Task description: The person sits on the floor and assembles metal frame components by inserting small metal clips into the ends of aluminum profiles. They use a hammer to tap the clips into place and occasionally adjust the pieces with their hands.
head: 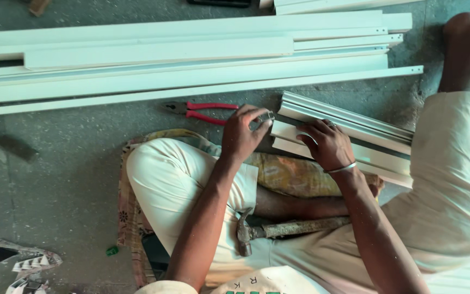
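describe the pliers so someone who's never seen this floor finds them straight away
Start at the long stack of white profiles lying across the grey floor. Just below its lowest strip, beside the left hand, lie the pliers. Their red handles set them apart: the hammer on the lap is rusty brown.

I sit on the floor [72,179] on a mat [131,218]. Long profiles [191,71] lie stacked across 12 o'clock. Pliers [205,111] lie just before them, at 11 o'clock of my left hand [241,133]. Short profile [354,141] runs from centre toward 3 o'clock; my right hand [327,144] rests on it, my left hand touches its near end at 9 o'clock of the right. Hammer [284,230] lies in my lap at 6 o'clock. Scraps [25,264] lie at 8 o'clock.
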